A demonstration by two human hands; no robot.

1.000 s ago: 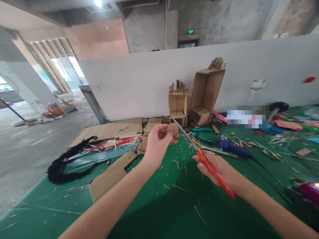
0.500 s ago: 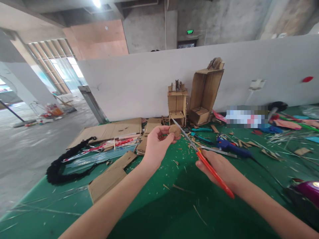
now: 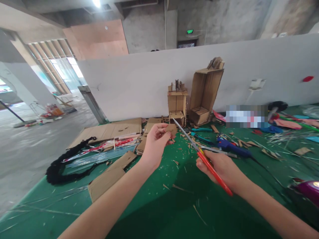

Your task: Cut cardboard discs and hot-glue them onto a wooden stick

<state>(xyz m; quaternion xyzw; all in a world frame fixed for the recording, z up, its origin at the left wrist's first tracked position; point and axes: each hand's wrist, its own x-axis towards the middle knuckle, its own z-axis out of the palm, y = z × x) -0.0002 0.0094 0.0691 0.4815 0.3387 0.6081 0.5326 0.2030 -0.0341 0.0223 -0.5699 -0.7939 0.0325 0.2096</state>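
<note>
Between the thumb and fingers of my left hand [image 3: 159, 141] is a small cardboard disc [image 3: 171, 128], partly covered by the fingertips. My right hand [image 3: 219, 166] grips a pair of scissors [image 3: 210, 169] with red handles. The long metal blades point up and left, their tip just right of the disc and apart from it. Behind the hands stands a small cardboard box frame [image 3: 176, 103] with a thin vertical rod inside. A taller open cardboard box [image 3: 206, 93] leans beside it.
Cardboard scraps litter the green table [image 3: 159, 209]. Teal-handled pliers [image 3: 201, 134] and a blue glue gun [image 3: 234, 147] lie right of centre. Cut cardboard [image 3: 109, 174], clear sticks and a black fuzzy strand [image 3: 54, 171] lie left. A white partition [image 3: 132, 83] stands behind.
The disc has turned in my left fingers and moved slightly left, away from the scissor tip. My right hand and the scissors have barely moved.
</note>
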